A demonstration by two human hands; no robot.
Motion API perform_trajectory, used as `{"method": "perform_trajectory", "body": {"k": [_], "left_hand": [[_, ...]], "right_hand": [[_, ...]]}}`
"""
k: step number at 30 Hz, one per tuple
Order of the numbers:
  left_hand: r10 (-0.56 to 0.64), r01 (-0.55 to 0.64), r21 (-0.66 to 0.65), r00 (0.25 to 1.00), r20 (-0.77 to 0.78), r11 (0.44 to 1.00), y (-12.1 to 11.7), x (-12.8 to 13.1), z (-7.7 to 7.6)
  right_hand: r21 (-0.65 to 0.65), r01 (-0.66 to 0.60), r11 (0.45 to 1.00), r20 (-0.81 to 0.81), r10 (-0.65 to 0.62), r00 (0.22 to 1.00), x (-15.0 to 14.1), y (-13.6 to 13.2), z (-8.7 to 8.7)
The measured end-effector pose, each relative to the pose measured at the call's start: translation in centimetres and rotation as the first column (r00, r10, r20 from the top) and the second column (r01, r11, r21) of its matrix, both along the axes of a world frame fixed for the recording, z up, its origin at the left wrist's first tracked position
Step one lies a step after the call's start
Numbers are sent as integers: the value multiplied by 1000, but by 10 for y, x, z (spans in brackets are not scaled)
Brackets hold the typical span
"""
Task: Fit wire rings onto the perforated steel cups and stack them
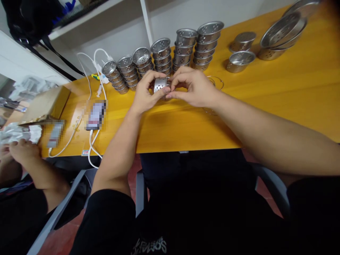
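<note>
My left hand (147, 92) is closed around a small perforated metal cup (160, 85), which lies tipped on its side between my hands. At the cup's right end, my right hand (192, 86) has thumb and fingers pinched together; whether they grip the rim or a small part there is hidden. Thin wire rings (219, 82) lie on the table just beyond my right wrist, partly covered by the forearm. Behind my hands, several stacks of the same perforated cups (162, 53) stand in a row.
Two loose cups (240, 62) and larger perforated metal bowls (283, 33) sit at the back right of the yellow table (292, 92). A phone (96, 115) with white cables lies to the left. Further left are another phone (56, 134), a cardboard box (46, 104) and a co-worker's hands (23, 152).
</note>
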State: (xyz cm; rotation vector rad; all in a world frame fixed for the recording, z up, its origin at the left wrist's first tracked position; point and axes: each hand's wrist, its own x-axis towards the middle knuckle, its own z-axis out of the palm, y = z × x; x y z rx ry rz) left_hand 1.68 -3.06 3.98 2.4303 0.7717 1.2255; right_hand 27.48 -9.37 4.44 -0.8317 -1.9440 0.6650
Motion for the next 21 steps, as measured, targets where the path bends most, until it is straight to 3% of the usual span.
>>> {"method": "perform_trajectory", "body": {"k": [12,17,21], "left_hand": [[-55,51,-55,996,-64,997,9,-8,-9],[-16,14,-51,999,-52,999,13,-13,-10],[12,-11,-50,999,30,999,24,-20,-11]], "right_hand": [[48,-11,999,122,5,993,13,-7,18],[38,8,999,90,-11,996,14,-15,28],[79,36,996,-30,-34,999,25,-8,26]]}}
